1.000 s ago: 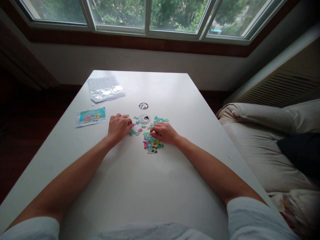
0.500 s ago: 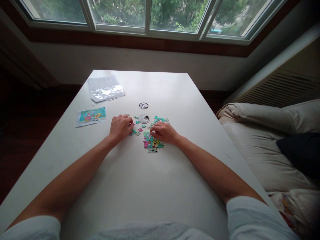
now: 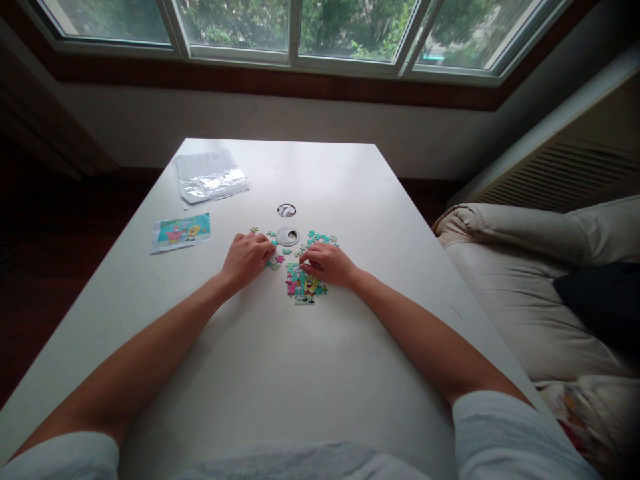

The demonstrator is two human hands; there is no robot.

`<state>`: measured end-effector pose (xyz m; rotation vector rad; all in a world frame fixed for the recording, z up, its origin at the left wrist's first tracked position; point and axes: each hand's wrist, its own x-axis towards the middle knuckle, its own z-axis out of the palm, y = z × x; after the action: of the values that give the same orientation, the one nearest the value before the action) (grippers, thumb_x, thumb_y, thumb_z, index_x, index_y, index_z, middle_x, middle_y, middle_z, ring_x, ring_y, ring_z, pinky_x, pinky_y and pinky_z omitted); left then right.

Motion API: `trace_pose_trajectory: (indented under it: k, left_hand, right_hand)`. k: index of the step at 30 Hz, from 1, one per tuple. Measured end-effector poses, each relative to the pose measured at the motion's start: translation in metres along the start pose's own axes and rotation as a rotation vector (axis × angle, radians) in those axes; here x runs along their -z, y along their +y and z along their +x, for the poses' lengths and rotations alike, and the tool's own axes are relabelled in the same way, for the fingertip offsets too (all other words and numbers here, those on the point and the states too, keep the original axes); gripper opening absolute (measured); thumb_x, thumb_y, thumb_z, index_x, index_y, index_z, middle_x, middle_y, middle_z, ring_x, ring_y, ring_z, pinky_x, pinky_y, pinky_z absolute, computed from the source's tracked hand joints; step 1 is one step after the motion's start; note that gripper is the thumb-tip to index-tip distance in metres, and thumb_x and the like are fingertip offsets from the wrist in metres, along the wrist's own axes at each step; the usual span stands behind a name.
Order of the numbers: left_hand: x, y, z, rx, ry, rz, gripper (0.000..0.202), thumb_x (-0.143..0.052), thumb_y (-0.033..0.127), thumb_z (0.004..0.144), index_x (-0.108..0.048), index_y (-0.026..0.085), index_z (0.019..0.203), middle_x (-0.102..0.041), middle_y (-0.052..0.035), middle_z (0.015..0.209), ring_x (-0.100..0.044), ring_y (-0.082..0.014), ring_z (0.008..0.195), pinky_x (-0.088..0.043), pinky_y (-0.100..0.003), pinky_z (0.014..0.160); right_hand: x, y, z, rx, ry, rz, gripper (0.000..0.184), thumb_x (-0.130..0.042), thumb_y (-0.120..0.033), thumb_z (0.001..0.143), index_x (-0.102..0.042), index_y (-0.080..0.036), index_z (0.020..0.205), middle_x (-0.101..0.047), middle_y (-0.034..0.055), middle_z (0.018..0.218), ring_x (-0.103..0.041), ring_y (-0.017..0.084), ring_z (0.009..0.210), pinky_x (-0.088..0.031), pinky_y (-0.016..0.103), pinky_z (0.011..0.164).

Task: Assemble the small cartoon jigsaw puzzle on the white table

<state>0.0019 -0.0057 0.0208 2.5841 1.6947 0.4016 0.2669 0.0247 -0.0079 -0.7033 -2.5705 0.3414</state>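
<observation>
A partly joined jigsaw puzzle (image 3: 300, 288) with cartoon figures lies flat on the white table. My right hand (image 3: 327, 264) rests over its upper right edge, fingers curled in; whatever is between them is hidden. Around the hand's far side are loose teal puzzle pieces (image 3: 323, 237). My left hand (image 3: 247, 257) is to the left of the puzzle, its fingers bent and closed over a small group of loose pieces. Beside its fingertips I see a pink puzzle piece (image 3: 280, 259). What the left fingertips hold, if anything, cannot be made out.
Beyond the hands, a round metal lid (image 3: 288, 236) and a round hole (image 3: 287, 211) sit in the table (image 3: 300, 373). A picture card (image 3: 181, 232) and a clear plastic bag (image 3: 213, 179) lie at left. To the right stands a pale sofa (image 3: 505, 287).
My left hand has slid a little to the right over the loose pieces, uncovering a piece behind it. My right hand stays in nearly the same place.
</observation>
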Motion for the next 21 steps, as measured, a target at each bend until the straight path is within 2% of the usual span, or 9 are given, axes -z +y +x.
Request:
trace_pose_trajectory:
  k: [5,13,21]
  left_hand:
    - [0.001,-0.007,-0.001,-0.007,-0.009,-0.022,0.027,-0.053,0.025,0.096,-0.074,0.027,0.113,-0.072,-0.0062,0.118,-0.062,-0.0263,0.109,-0.04,-0.041,0.093]
    - [0.005,-0.006,-0.006,0.09,-0.008,0.081,0.024,-0.061,0.042,0.093,-0.075,0.024,0.102,-0.072,-0.0084,0.109,-0.06,-0.0298,0.103,-0.041,-0.043,0.088]
    - [0.004,0.004,-0.007,0.104,-0.003,0.067,0.021,-0.058,0.035,0.094,-0.075,0.025,0.101,-0.07,-0.0088,0.106,-0.06,-0.0289,0.102,-0.04,-0.043,0.088]
  right_hand:
    - [0.001,-0.001,0.0,0.001,0.0,-0.002,0.022,-0.055,-0.038,0.101,-0.068,-0.021,0.095,-0.064,0.0032,0.078,-0.054,0.018,0.077,-0.039,0.03,0.077]
    - [0.002,-0.002,0.0,-0.001,0.005,0.0,0.02,-0.057,-0.037,0.1,-0.068,-0.022,0.094,-0.064,0.0031,0.076,-0.055,0.019,0.077,-0.039,0.03,0.075]
    - [0.003,-0.003,0.001,-0.007,-0.008,0.0,0.02,-0.057,-0.036,0.1,-0.068,-0.022,0.094,-0.064,0.0034,0.077,-0.055,0.018,0.076,-0.04,0.03,0.077]
